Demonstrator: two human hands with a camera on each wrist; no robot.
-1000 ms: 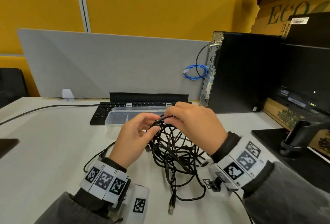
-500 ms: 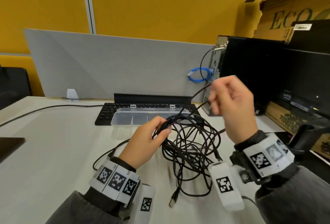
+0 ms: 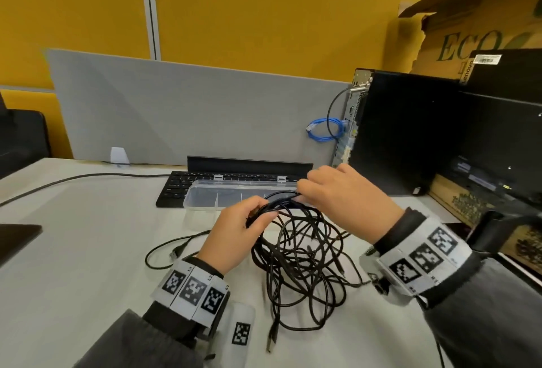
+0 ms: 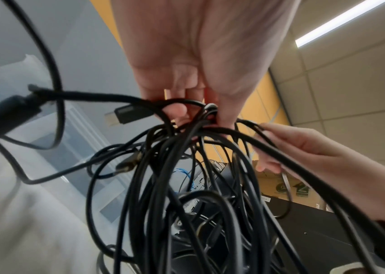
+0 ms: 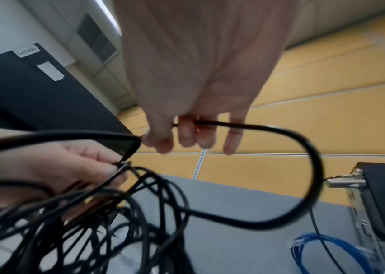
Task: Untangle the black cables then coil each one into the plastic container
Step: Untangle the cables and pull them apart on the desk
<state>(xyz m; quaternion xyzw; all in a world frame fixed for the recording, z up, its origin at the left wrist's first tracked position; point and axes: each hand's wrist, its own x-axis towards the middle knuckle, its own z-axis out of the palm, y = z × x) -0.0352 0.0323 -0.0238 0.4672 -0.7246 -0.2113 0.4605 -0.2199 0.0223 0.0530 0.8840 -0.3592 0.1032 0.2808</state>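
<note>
Black cables (image 3: 296, 253) tangled, gripped by left hand (image 3: 234, 235) and right hand (image 3: 343, 194), plastic container (image 3: 205, 197) behind, keyboard (image 3: 176, 186) beyond.

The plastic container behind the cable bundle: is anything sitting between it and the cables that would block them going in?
Nothing visible does. The plastic container lies open just beyond the black cables, which the left hand and right hand grip. What holds things up is the tangle itself: the cables are knotted together.
</note>
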